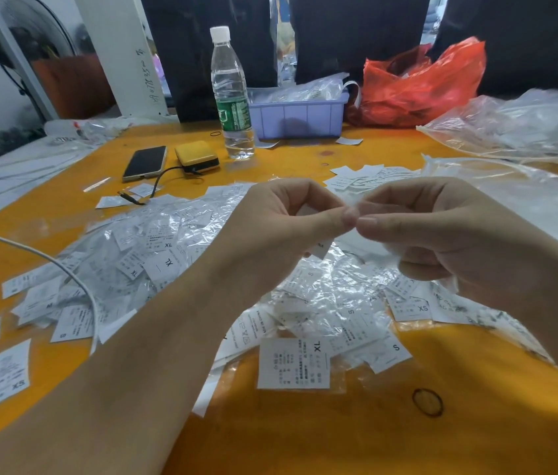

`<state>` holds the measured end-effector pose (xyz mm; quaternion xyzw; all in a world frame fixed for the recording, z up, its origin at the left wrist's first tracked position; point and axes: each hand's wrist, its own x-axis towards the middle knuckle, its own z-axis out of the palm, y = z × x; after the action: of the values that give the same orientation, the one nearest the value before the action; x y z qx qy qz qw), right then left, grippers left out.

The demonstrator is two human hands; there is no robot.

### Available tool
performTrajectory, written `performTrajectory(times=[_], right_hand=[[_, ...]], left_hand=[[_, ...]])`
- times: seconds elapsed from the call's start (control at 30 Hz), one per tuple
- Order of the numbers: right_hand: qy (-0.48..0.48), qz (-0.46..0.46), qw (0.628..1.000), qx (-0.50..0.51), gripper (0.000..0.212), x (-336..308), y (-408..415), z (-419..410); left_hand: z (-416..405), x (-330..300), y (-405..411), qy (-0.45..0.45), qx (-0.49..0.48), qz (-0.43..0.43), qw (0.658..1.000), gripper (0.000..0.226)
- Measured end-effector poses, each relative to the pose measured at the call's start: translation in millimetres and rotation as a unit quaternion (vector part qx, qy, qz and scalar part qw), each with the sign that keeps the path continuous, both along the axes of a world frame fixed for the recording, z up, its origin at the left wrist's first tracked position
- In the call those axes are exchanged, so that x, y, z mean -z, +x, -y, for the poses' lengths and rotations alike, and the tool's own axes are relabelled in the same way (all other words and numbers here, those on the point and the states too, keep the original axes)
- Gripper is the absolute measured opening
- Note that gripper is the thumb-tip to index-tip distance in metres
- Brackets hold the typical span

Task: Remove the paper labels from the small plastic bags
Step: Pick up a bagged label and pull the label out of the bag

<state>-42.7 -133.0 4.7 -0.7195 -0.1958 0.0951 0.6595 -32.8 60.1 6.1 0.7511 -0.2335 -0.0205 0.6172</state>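
A wide heap of small clear plastic bags with white paper size labels point(175, 255) covers the middle of the orange table point(339, 433). Above the heap my left hand point(281, 221) and my right hand point(442, 228) meet thumb to thumb, both pinching one small clear bag point(322, 248) whose label corner hangs below my fingers. Most of that bag is hidden by my hands. One labelled bag marked XL point(293, 363) lies flat nearest me. A small pile of loose white labels point(363, 180) lies beyond my hands.
A water bottle point(231, 97), a phone point(144, 163) and a yellow power bank point(197, 156) stand at the back. A purple bin point(300, 114), a red plastic bag point(421, 87) and large clear bags point(517, 125) are behind. A white cable point(48, 258) crosses left. A rubber band point(427, 401) lies near me.
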Motion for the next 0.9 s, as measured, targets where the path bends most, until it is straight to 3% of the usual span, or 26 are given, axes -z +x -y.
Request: performTrajectory(times=[0.13,0.33,0.63,0.9], right_hand=[[0.012,0.003,0.999,0.035,0.039,-0.6,1.0,1.0],[0.047,-0.006,0.995,0.083,0.006,-5.7,-0.2,3.1],[0.041,-0.021,0.996,0.077,0.029,-6.4,1.7,6.3],[0.047,-0.034,0.997,0.052,0.035,-1.9,4.5,6.3]], left_hand=[[-0.6,0.1,1.5,-0.013,-0.002,0.001,1.000,0.017],[-4.7,-1.5,5.5,-0.042,-0.016,-0.018,0.999,0.004],[-5.8,-5.7,4.4,-0.088,0.025,-0.052,0.994,0.041],[-5.5,-2.8,5.8,0.003,0.015,-0.022,1.000,0.020]])
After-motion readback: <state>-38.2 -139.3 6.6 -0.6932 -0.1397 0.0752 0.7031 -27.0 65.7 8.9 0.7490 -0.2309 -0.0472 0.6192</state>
